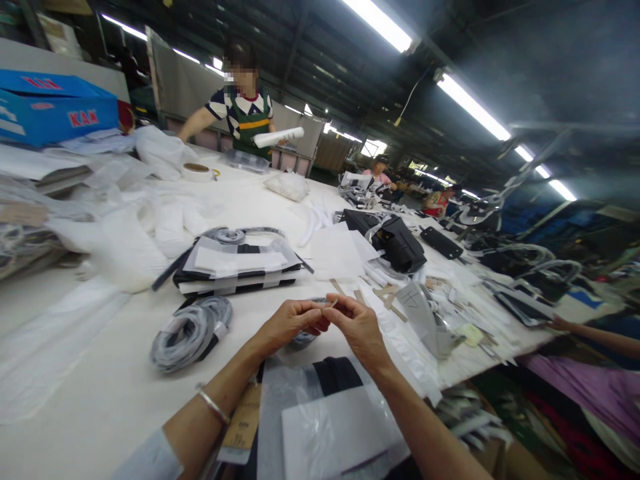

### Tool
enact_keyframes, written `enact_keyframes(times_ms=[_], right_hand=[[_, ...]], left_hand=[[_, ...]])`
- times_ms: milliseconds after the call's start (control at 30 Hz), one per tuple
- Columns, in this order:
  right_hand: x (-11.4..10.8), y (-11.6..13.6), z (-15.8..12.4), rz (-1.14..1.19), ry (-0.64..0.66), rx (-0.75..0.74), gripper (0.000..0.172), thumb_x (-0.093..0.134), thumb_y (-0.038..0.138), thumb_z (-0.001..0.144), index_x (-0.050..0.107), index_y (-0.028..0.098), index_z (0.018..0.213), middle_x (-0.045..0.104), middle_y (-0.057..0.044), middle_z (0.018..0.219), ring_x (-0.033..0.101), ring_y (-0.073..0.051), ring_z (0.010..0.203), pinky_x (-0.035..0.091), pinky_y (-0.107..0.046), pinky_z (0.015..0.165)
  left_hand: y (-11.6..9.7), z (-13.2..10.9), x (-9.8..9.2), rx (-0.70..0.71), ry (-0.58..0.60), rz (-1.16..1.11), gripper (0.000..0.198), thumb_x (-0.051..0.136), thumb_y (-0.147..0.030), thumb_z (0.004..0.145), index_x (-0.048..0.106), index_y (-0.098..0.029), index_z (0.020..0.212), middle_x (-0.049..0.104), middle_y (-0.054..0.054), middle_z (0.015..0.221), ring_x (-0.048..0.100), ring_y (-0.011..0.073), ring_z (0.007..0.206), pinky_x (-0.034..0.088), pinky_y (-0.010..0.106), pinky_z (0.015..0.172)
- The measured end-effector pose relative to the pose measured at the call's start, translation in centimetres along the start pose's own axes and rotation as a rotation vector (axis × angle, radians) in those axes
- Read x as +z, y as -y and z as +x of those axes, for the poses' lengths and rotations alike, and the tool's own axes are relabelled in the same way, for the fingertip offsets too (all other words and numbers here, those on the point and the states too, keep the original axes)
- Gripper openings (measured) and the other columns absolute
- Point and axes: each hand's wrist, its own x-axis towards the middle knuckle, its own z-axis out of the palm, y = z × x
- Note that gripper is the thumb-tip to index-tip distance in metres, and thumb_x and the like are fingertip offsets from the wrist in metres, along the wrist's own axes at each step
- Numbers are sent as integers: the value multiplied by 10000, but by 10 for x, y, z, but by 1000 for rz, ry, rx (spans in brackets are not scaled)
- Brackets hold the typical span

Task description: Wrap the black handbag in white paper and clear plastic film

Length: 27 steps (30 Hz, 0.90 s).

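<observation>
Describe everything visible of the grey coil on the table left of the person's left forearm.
The grey coil is a bundle of loops, streaked grey and whitish, that seems wrapped in clear plastic. Black material shows at its lower right edge. It lies on the white table, nearer the camera than the plastic-wrapped stack. Neither the left hand nor the right hand touches it.

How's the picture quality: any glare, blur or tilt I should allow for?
Head view: ceiling tubes glare white; upper right looks hazy; the scene tilts; white sheeting and purple garment look soft; left hand and right hand fairly clear.
</observation>
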Motion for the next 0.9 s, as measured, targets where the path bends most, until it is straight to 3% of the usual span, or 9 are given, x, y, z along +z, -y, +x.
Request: enact_keyframes(times_ms=[167,300,467,667,900], right_hand=[[-4,-1,2,-94,33,-97,401,771,379,737,721,185,1086,740,-58,913,690,-210,816,572,-350,787],[-10,13,1,-384,40,-362,308,739,300,797,732,236,1098,704,-41,898,642,-177,760,546,-322,752],[-6,25,-4,-740,223,-605,390,680,157,838,674,286,1206,675,-48,959,628,-206,884,519,-342,813],[4,25,-3,-836,296,-612,266,606,146,888,684,241,1124,643,-58,946,621,-198,866,512,-323,770],[2,29,-3,-697,294,-642,234,647,223,896,701,257,1121,644,-45,900,624,-181,841,514,-298,747]], left_hand=[[-4,-1,1,43,-8,53,498,678,-585,795,714,-134,1003,709,81,934,637,210,883,487,325,835],[-10,-2,-2,164,-39,152,568,571,-645,851,683,-156,1119,680,89,1084,600,212,959,448,296,836],[-13,-3,-11,160,-78,165,647,511,-727,832,685,-113,940,636,54,833,539,166,753,418,273,707],[-9,-3,-11,124,-26,89,435,659,-563,818,671,-136,900,623,25,828,538,151,787,415,257,759],[-6,-4,-6,122,29,-71,484,717,-576,769,659,-120,919,609,32,853,539,135,771,426,241,741]])
